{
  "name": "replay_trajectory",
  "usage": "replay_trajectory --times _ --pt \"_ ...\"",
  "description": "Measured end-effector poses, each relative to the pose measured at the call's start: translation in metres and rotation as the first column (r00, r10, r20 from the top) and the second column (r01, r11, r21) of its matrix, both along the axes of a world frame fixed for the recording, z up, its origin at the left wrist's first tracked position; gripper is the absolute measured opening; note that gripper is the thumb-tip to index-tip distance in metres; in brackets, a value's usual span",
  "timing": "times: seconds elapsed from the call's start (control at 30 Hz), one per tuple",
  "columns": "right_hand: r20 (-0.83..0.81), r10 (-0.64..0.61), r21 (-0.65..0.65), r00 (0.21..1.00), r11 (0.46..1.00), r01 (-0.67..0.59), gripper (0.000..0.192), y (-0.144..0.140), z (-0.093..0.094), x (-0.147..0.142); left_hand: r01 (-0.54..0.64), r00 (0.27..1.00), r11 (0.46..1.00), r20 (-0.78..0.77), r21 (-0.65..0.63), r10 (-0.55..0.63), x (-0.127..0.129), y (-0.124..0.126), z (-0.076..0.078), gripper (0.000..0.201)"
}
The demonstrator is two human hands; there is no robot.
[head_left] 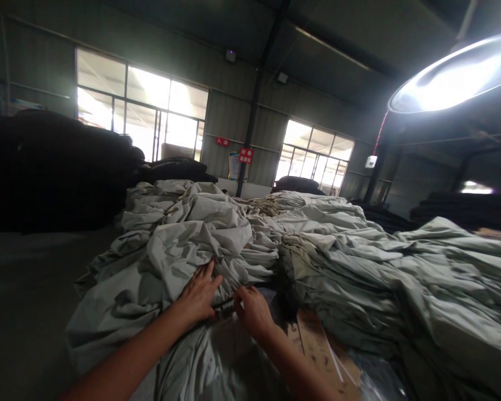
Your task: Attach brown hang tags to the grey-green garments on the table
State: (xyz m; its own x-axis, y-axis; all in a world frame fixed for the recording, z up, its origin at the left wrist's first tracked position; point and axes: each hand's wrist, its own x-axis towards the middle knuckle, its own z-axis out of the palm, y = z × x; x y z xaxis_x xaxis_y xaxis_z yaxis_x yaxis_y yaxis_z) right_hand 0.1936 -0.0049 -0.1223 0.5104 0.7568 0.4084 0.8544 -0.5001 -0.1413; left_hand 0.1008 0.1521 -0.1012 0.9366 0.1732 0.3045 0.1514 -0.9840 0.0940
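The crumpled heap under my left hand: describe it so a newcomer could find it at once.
Start at the long spread of pale grey-green fabric running across the middle of the hall. At its near left end sits the crumpled heap, with the left hand flat on its front edge and the right hand beside it. Unlike the flat stacked layers to the right, it is loosely bunched.

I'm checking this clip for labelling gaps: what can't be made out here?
- Head view: what the right hand pinches, too dark and small.
- What lies under the grey-green fabric heap, covered.
- Left hand fingertips, sunk in folds.
- Red signs, text too small.
- Dark stacks, underexposed.
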Motion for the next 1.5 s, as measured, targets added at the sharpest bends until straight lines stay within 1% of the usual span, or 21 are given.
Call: replay_trajectory --times 0.07,0.13,0.2,0.3,0.4,0.5,0.57,0.67,0.77,0.87,1.07,1.13,1.2,1.3,1.4,1.5 --pt "-0.018 -0.010 0.018 1.000 1.000 0.010 0.018 -0.002 0.000 -0.001 -0.028 0.998 0.999 0.054 0.042 0.025 0.004 -0.004 -0.001 0.070" --pt "-0.027 -0.006 0.014 1.000 1.000 0.007 0.018 -0.004 0.000 -0.002 -0.055 0.992 0.996 0.115 0.072 0.046 0.006 -0.009 -0.003 0.061" --pt "-0.022 -0.001 -0.009 1.000 1.000 0.001 0.018 -0.006 -0.002 -0.004 -0.054 0.986 0.996 0.160 0.067 0.042 0.007 -0.011 -0.007 0.053" --pt "0.004 0.043 -0.065 0.999 0.997 -0.043 0.017 -0.009 -0.004 -0.006 0.007 0.978 1.000 0.208 0.023 -0.012 0.006 -0.005 -0.011 0.054" --pt "0.036 0.164 -0.136 0.986 0.978 -0.157 0.015 -0.011 -0.005 -0.010 0.077 0.959 0.997 0.277 -0.029 -0.067 0.007 0.004 -0.012 0.056" --pt "0.035 0.252 -0.186 0.967 0.952 -0.242 0.014 -0.013 -0.004 -0.015 0.094 0.934 0.989 0.354 -0.113 -0.048 0.012 0.011 -0.011 0.059" --pt "0.016 0.274 -0.196 0.962 0.944 -0.266 0.016 -0.013 -0.003 -0.019 0.100 0.924 0.984 0.381 -0.148 -0.037 0.014 0.013 -0.011 0.060" --pt "-0.004 0.283 -0.187 0.959 0.942 -0.279 0.028 -0.012 -0.001 -0.024 0.111 0.920 0.980 0.389 -0.164 -0.039 0.015 0.014 -0.011 0.060" --pt "-0.013 0.276 -0.182 0.961 0.944 -0.274 0.046 -0.010 0.000 -0.027 0.113 0.919 0.977 0.392 -0.180 -0.034 0.015 0.015 -0.011 0.061" --pt "-0.040 0.243 -0.219 0.969 0.944 -0.245 0.056 -0.007 -0.004 -0.029 0.113 0.919 0.976 0.394 -0.186 -0.031 0.015 0.015 -0.011 0.061" --pt "-0.074 0.139 -0.254 0.988 0.955 -0.153 0.060 0.004 -0.016 -0.033 0.166 0.894 0.969 0.443 -0.183 -0.070 0.016 0.017 -0.013 0.066" --pt "-0.083 0.099 -0.253 0.992 0.960 -0.117 0.060 0.007 -0.016 -0.036 0.181 0.885 0.965 0.460 -0.189 -0.076 0.017 0.018 -0.013 0.067" --pt "-0.089 0.075 -0.254 0.993 0.962 -0.096 0.055 0.009 -0.014 -0.039 0.189 0.880 0.962 0.469 -0.196 -0.078 0.017 0.018 -0.013 0.066" --pt "-0.092 0.092 -0.255 0.992 0.960 -0.112 0.047 0.009 -0.009 -0.043 0.195 0.882 0.960 0.464 -0.199 -0.083 0.017 0.018 -0.013 0.062" --pt "-0.121 0.092 -0.252 0.988 0.960 -0.120 0.051 0.008 -0.008 -0.043 0.196 0.886 0.958 0.457 -0.211 -0.081 0.016 0.018 -0.012 0.065" --pt "-0.149 0.073 -0.269 0.986 0.957 -0.112 0.056 0.005 -0.011 -0.040 0.192 0.892 0.955 0.446 -0.225 -0.074 0.015 0.017 -0.011 0.068"
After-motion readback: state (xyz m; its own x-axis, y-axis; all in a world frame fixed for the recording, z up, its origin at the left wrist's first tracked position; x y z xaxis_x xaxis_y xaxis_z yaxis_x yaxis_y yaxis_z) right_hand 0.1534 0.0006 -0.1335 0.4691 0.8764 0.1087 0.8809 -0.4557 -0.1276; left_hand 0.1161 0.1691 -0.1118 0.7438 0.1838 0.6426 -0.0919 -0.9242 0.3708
